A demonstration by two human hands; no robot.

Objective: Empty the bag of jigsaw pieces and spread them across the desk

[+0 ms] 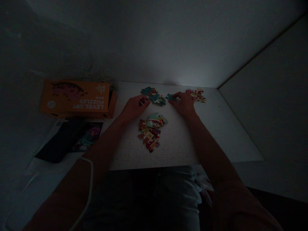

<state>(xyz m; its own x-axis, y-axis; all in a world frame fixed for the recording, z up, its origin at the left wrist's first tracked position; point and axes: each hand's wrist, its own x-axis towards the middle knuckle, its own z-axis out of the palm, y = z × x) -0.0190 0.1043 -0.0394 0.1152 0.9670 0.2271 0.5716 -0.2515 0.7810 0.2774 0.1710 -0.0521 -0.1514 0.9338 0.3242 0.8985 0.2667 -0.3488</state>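
Note:
Loose jigsaw pieces lie in groups on a pale speckled table (216, 128). My left hand (133, 107) rests curled beside a bluish cluster of pieces (154, 95), its fingertips pinched on a small piece. My right hand (184, 102) reaches to the same cluster, fingers bent over a blue-green piece (170, 97). A joined patch of colourful pieces (151, 130) lies nearer me, between my forearms. A red and yellow heap of pieces (196, 95) sits just right of my right hand.
An orange puzzle box (77, 98) printed "LEVEL UP! PUZZLES" stands at the left. A dark picture sheet (72, 138) lies in front of it. A wall rises behind the table and a side panel (269, 106) closes the right. The scene is very dim.

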